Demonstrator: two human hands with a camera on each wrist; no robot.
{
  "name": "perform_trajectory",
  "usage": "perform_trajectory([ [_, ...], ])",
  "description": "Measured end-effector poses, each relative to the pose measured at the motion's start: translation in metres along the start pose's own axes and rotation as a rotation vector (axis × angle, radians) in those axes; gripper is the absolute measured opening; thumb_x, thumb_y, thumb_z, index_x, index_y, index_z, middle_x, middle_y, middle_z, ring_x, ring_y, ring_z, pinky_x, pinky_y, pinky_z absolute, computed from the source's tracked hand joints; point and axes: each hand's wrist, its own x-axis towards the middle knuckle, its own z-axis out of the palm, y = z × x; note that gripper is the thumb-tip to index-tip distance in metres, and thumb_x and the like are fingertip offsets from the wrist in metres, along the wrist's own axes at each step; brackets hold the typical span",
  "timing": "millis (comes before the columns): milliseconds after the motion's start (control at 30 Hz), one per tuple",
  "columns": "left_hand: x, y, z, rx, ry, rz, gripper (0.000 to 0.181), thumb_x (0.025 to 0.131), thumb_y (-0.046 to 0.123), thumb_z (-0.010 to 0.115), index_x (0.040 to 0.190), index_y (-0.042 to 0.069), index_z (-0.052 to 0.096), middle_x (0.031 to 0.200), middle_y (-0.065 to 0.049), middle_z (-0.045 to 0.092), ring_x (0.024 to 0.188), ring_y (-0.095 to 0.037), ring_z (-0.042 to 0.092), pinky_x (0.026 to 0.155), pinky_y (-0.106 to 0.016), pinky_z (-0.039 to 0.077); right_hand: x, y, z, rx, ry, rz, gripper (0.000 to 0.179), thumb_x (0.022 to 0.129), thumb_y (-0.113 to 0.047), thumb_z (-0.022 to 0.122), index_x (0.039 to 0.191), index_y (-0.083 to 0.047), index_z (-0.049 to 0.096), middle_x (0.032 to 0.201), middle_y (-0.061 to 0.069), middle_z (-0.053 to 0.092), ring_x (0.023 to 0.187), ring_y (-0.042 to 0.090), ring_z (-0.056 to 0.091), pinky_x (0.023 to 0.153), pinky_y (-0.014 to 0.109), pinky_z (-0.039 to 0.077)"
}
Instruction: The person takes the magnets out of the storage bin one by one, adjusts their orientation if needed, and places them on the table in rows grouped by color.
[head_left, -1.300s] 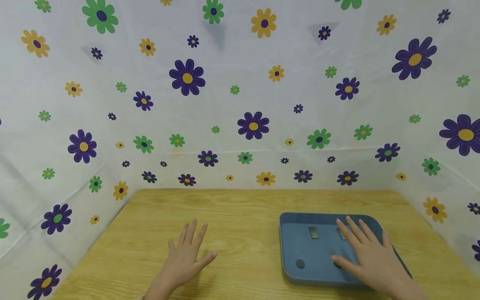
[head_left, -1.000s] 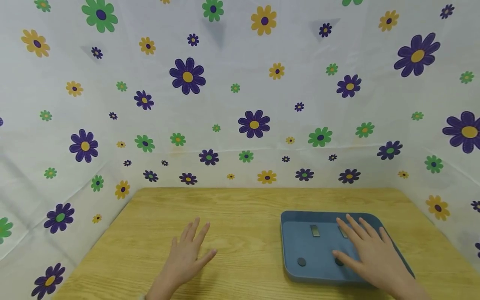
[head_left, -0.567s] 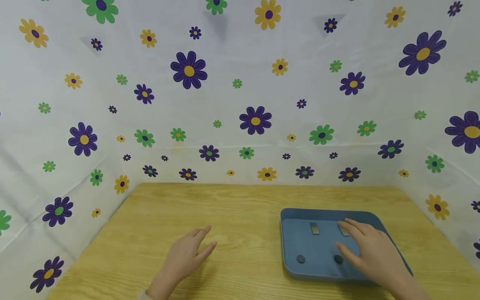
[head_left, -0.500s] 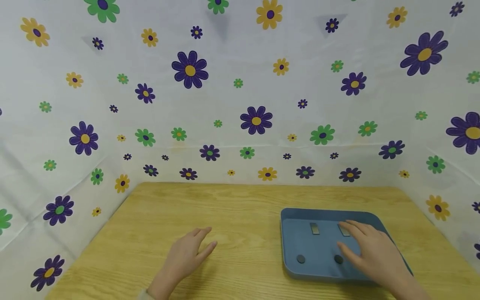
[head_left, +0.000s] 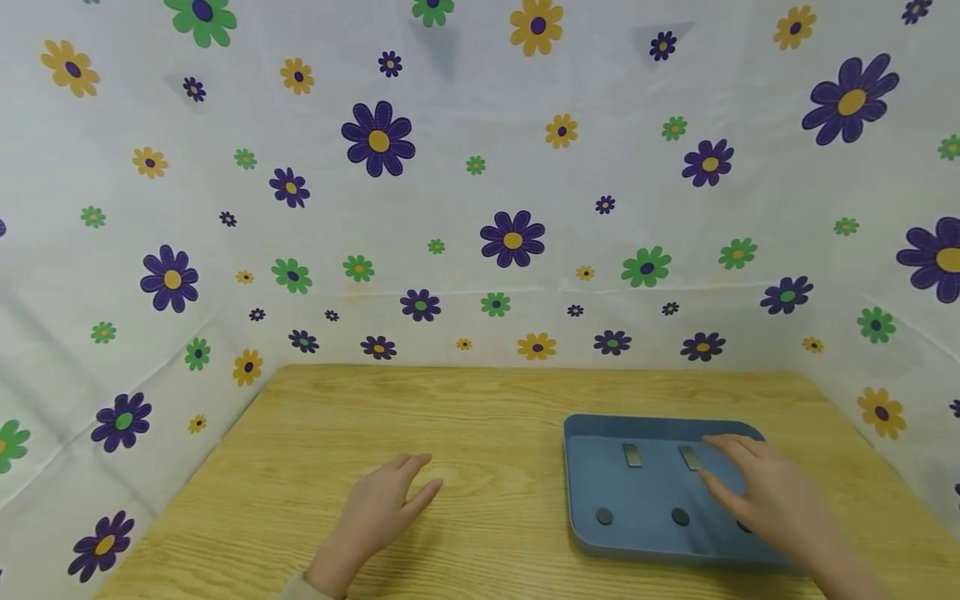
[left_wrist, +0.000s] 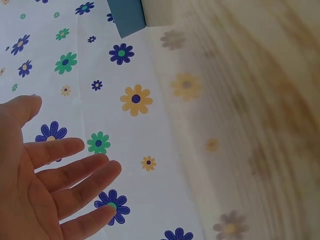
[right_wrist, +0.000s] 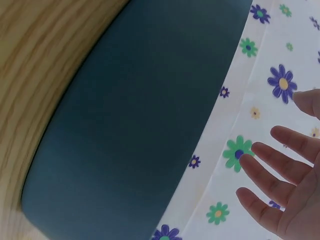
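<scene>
A blue tray (head_left: 645,487) lies at the right of the table. In its far half are two small grey rectangular pieces, one on the left (head_left: 632,455) and another (head_left: 689,457) beside the fingertips. Nearer the front sit two dark round discs, one left (head_left: 604,516) and one middle (head_left: 680,517); a third dark piece (head_left: 743,527) is mostly covered by my right hand. That right hand (head_left: 783,504) hovers over the tray's right part, fingers loosely bent, holding nothing. My left hand (head_left: 375,508) hangs above the table left of the tray, its relaxed fingers holding nothing.
The wooden table (head_left: 480,450) is enclosed by a white flower-patterned cloth (head_left: 450,200) at the back and both sides. Seen close in the right wrist view, the tray's outer wall (right_wrist: 125,125) fills much of the picture.
Both hands had spread fingers and now their fingers bend more loosely. My right hand has shifted right, uncovering the right rectangular piece and the middle disc. The tray pieces stay in place.
</scene>
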Motion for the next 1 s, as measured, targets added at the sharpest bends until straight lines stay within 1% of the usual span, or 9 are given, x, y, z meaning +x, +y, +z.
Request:
perform_trajectory([
  [133, 0.003, 0.002, -0.001, -0.016, -0.005, -0.001, 0.049, 0.09, 0.048, 0.042, 0.115, 0.009, 0.058, 0.106, -0.009, 0.059, 0.085, -0.023, 0.06, 0.065, -0.038, 0.049, 0.0, 0.005, -0.003, 0.008, -0.041, 0.055, 0.042, 0.068, -0.019, 0.074, 0.103, -0.001, 0.059, 0.095, 0.016, 0.06, 0.08, 0.034, 0.058, 0.061, 0.046, 0.047],
  [267, 0.007, 0.006, 0.0, -0.018, -0.014, 0.038, 0.049, 0.09, 0.048, 0.041, 0.115, 0.008, 0.057, 0.107, -0.008, 0.059, 0.089, -0.022, 0.059, 0.07, -0.037, 0.048, -0.001, 0.012, -0.006, 0.005, -0.087, 0.112, 0.043, 0.07, -0.02, 0.073, 0.105, 0.001, 0.058, 0.097, 0.021, 0.059, 0.086, 0.039, 0.055, 0.066, 0.051, 0.045],
  [367, 0.011, 0.011, 0.001, -0.024, -0.012, 0.064, 0.048, 0.091, 0.046, 0.041, 0.115, 0.008, 0.057, 0.107, -0.008, 0.059, 0.089, -0.021, 0.059, 0.07, -0.037, 0.048, -0.001, 0.018, -0.008, 0.0, -0.125, 0.152, 0.044, 0.073, -0.022, 0.071, 0.107, 0.002, 0.057, 0.1, 0.025, 0.057, 0.09, 0.042, 0.052, 0.069, 0.053, 0.043],
  [500, 0.017, 0.018, 0.002, -0.03, -0.006, 0.082, 0.046, 0.09, 0.044, 0.043, 0.115, 0.008, 0.057, 0.108, -0.008, 0.059, 0.088, -0.022, 0.06, 0.068, -0.037, 0.049, -0.003, 0.025, -0.009, 0.006, -0.148, 0.185, 0.045, 0.074, -0.024, 0.07, 0.108, 0.003, 0.056, 0.103, 0.027, 0.055, 0.093, 0.045, 0.05, 0.071, 0.056, 0.041],
  [567, 0.02, 0.022, 0.003, -0.027, -0.009, 0.095, 0.046, 0.091, 0.045, 0.043, 0.115, 0.008, 0.057, 0.109, -0.008, 0.058, 0.09, -0.022, 0.059, 0.069, -0.037, 0.049, -0.004, 0.029, -0.009, 0.006, -0.157, 0.2, 0.046, 0.075, -0.025, 0.069, 0.109, 0.003, 0.056, 0.104, 0.028, 0.054, 0.093, 0.046, 0.049, 0.071, 0.056, 0.041],
  [667, 0.026, 0.027, 0.004, -0.037, -0.016, 0.119, 0.047, 0.091, 0.045, 0.041, 0.116, 0.008, 0.056, 0.109, -0.007, 0.058, 0.087, -0.02, 0.06, 0.067, -0.035, 0.049, -0.005, 0.033, -0.008, 0.021, -0.175, 0.228, 0.047, 0.077, -0.026, 0.068, 0.11, 0.004, 0.055, 0.107, 0.03, 0.052, 0.096, 0.047, 0.047, 0.071, 0.058, 0.039],
  [800, 0.033, 0.035, 0.005, -0.059, -0.024, 0.153, 0.048, 0.092, 0.045, 0.04, 0.117, 0.007, 0.055, 0.108, -0.007, 0.058, 0.085, -0.019, 0.059, 0.065, -0.032, 0.049, -0.004, 0.04, -0.009, 0.044, -0.198, 0.248, 0.049, 0.079, -0.029, 0.066, 0.111, 0.005, 0.053, 0.109, 0.031, 0.05, 0.097, 0.049, 0.045, 0.072, 0.058, 0.038],
  [933, 0.041, 0.043, 0.008, -0.076, -0.021, 0.183, 0.049, 0.092, 0.044, 0.039, 0.117, 0.005, 0.055, 0.109, -0.007, 0.057, 0.087, -0.018, 0.059, 0.068, -0.032, 0.049, -0.003, 0.048, -0.01, 0.056, -0.214, 0.263, 0.053, 0.08, -0.033, 0.065, 0.113, 0.006, 0.052, 0.11, 0.031, 0.049, 0.097, 0.048, 0.045, 0.072, 0.058, 0.038],
  [1000, 0.044, 0.047, 0.01, -0.086, -0.023, 0.191, 0.047, 0.092, 0.043, 0.039, 0.117, 0.006, 0.055, 0.11, -0.007, 0.057, 0.086, -0.018, 0.059, 0.067, -0.031, 0.049, -0.004, 0.051, -0.01, 0.061, -0.216, 0.273, 0.053, 0.079, -0.033, 0.066, 0.113, 0.006, 0.052, 0.11, 0.031, 0.049, 0.096, 0.048, 0.046, 0.071, 0.057, 0.039],
])
